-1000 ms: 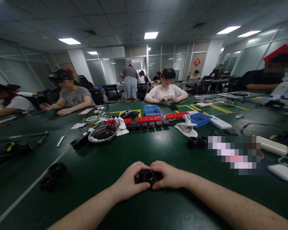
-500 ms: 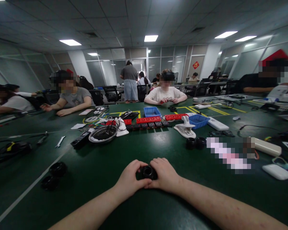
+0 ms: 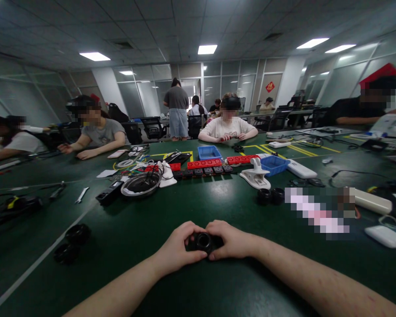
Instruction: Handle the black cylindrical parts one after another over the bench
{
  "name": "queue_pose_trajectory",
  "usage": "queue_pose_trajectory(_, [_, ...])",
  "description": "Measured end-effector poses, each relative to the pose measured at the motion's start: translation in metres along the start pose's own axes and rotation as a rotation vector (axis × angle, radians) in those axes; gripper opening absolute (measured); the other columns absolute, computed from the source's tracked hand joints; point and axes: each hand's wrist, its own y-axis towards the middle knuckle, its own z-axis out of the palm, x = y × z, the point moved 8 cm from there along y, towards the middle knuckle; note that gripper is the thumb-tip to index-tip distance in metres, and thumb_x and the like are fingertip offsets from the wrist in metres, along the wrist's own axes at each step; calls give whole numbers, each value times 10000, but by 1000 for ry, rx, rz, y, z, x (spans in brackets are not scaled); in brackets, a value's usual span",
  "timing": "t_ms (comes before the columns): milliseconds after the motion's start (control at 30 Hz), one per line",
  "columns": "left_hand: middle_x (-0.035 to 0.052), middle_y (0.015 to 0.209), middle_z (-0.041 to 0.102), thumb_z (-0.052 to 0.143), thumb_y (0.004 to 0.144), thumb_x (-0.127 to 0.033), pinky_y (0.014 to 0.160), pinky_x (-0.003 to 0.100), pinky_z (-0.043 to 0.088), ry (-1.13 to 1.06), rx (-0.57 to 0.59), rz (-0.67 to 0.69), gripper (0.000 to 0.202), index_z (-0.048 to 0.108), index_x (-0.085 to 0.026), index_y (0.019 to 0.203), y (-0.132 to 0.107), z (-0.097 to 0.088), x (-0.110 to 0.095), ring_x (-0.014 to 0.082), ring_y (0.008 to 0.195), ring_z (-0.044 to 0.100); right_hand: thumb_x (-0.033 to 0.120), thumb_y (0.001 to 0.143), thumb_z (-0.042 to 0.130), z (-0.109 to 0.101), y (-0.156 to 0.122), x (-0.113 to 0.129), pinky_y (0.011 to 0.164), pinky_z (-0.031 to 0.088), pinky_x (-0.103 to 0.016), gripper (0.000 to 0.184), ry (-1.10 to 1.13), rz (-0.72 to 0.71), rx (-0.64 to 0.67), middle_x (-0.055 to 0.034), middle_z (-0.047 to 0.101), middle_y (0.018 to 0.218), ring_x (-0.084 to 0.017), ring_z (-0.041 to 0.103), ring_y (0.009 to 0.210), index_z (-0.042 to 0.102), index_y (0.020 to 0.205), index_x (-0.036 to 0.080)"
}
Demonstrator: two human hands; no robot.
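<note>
A small black round part [image 3: 203, 241] with a hole in its middle rests on the green table [image 3: 198, 286] just in front of me. My left hand [image 3: 179, 245] curls round its left side and my right hand [image 3: 230, 239] round its right side, fingers closed against it. Both forearms lie across the near table edge. Two similar black round parts [image 3: 271, 196] sit further out to the right, and two more [image 3: 71, 242] lie at the left.
Mid-table lie a metal bowl with cables [image 3: 141, 183], red and black power strips [image 3: 204, 167], blue bins [image 3: 274, 164], a white clamp [image 3: 255, 176] and white boxes [image 3: 384, 235]. Several people sit around the far and side edges.
My hands stay closed on the black part, shifting it slightly between frames. The view bobs a little. A person standing at the back has moved slightly.
</note>
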Motion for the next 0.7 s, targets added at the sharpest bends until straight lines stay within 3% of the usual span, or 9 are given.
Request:
queue_pose_trajectory(367, [-11, 830, 491, 695, 657, -231, 601, 227, 376, -29, 0, -18, 345, 591, -212, 985, 0, -1, 1, 146, 697, 456, 278, 625, 754, -1, -1, 2, 760, 396, -297, 411, 45, -19, 12, -21, 579, 891, -185, 519, 831, 618, 997, 169])
queue_pose_trajectory(500, [-14, 818, 488, 708, 647, -215, 594, 225, 364, -40, -10, -5, 353, 596, -208, 982, 0, -1, 0, 146, 690, 452, 271, 612, 763, -3, 0, 0, 731, 393, -279, 359, 51, -11, 0, -7, 566, 833, -172, 515, 796, 625, 921, 151])
queue_pose_trajectory(700, [-8, 804, 484, 736, 632, -238, 600, 237, 365, 5, -97, -74, 341, 599, -186, 940, -2, 2, 1, 162, 703, 466, 364, 519, 790, 0, 0, -10, 561, 349, -221, 394, -3, 205, -77, 16, 518, 738, -144, 483, 675, 554, 754, 153])
